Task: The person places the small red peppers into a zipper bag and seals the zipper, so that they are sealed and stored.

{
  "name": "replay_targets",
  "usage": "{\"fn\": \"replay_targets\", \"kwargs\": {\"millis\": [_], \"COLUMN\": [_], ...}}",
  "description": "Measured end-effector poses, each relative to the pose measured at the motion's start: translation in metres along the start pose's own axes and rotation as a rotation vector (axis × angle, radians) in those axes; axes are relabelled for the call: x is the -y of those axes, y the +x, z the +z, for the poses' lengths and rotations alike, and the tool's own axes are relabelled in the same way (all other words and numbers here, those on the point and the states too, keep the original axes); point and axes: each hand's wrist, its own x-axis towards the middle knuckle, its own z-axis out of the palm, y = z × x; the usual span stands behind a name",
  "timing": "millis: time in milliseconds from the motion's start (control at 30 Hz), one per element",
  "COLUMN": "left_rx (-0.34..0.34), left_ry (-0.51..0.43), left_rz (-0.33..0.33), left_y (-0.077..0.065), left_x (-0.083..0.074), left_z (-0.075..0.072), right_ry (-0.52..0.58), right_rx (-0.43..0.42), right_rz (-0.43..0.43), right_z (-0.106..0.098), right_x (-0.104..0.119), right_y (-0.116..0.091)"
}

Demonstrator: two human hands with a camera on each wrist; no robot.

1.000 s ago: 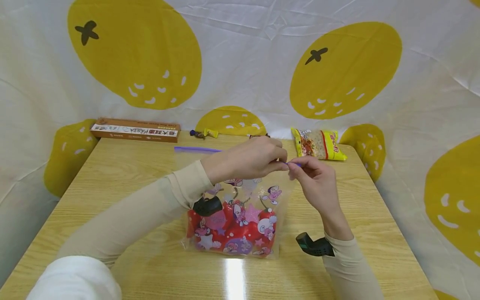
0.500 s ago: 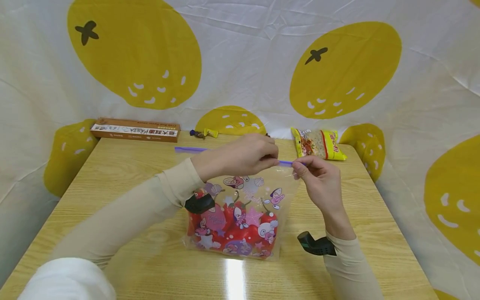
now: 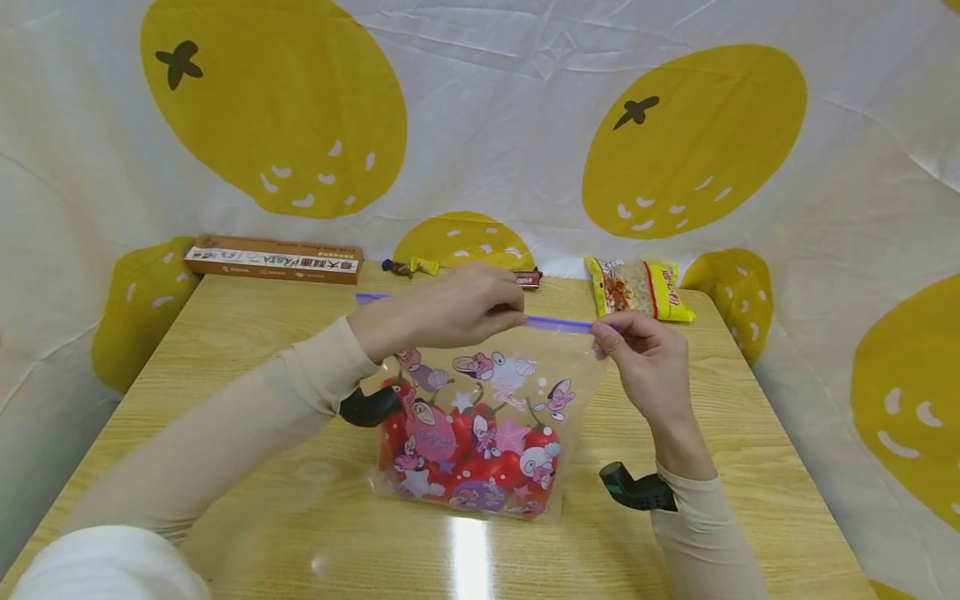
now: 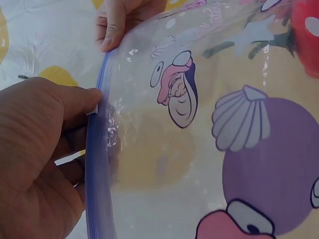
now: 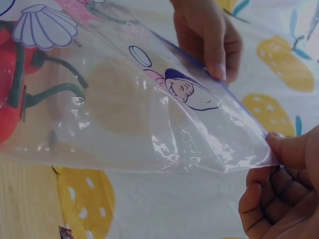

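Observation:
A clear zip bag (image 3: 517,375) printed with pink and purple cartoon shells stands upright on the table, held up by its purple zip edge (image 3: 558,323). Inside lie several glossy red fruits (image 3: 483,462) with green stems; their exact kind is unclear through the print. My left hand (image 3: 472,308) pinches the zip along its middle, and a small pale slider (image 4: 92,109) shows at its fingertips in the left wrist view. At the right top corner of the bag, my right hand (image 3: 645,354) pinches the edge between thumb and forefinger. Part of the zip is hidden behind the left hand.
Along the back of the wooden table (image 3: 285,492) lie a pasta box (image 3: 273,260), some small wrapped sweets (image 3: 410,267), a dark red wrapped snack (image 3: 528,278) and a yellow packet (image 3: 640,289). A fruit-print cloth (image 3: 495,125) hangs behind.
My left hand has slid leftward along the zip, away from the right hand, baring more purple edge between them. The right hand keeps its hold at the corner and has shifted slightly right.

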Motion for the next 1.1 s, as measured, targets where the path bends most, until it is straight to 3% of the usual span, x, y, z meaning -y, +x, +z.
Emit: {"fn": "replay_targets", "kwargs": {"millis": [633, 1100], "left_rx": [-0.071, -0.039], "left_ry": [0.042, 0.076], "left_rz": [-0.016, -0.071], "left_y": [-0.04, -0.068], "left_x": [0.019, 0.026], "left_z": [-0.014, -0.031], "right_ry": [0.002, 0.011], "right_rx": [-0.008, -0.01], "right_rz": [0.03, 0.034], "right_z": [-0.006, -0.008], "right_x": [-0.005, -0.009], "right_y": [0.001, 0.003]}}
